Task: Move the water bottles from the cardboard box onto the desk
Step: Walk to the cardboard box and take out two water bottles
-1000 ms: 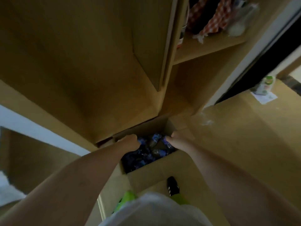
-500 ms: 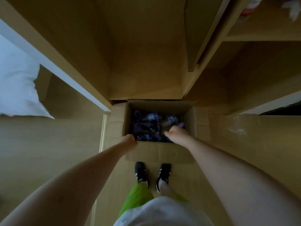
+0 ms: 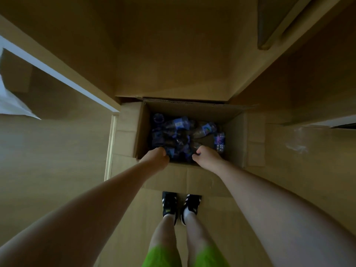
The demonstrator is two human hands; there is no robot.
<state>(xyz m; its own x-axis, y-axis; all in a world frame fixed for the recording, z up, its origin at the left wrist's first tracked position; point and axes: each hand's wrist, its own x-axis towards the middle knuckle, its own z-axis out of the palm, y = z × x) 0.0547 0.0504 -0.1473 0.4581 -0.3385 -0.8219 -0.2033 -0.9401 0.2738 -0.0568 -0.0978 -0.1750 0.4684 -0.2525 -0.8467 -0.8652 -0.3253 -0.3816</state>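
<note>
Left hand: my left hand (image 3: 155, 158) is down at the near edge of the cardboard box (image 3: 234, 139), at its near-left corner, knuckles up and fingers curled under; I cannot tell whether they have hold of a bottle or only touch the pile.
Right hand: my right hand (image 3: 207, 157) is at the same near edge of the box, toward its middle, fingers curled down among the bottles; what they grip, if anything, is hidden in the dark.
Water bottles: the water bottles (image 3: 185, 135) lie in a loose heap on the bottom of the box, clear plastic with blue and purple labels, most on their sides and overlapping; one bottle (image 3: 219, 141) lies against the right wall of the box, just beside my right hand.
Cardboard box: open, flaps folded outward, standing on the floor (image 3: 57, 151), its far wall against the wooden furniture (image 3: 173, 54).
Shoes: my black shoes (image 3: 181, 206) with white stripes stand just behind the near flap of the box, side by side.
Shorts: bright green shorts (image 3: 185, 256), nearer to me than the shoes.
White cloth: a white cloth (image 3: 13, 105) shows well to the left of the box; it is too blurred to name more closely.
</note>
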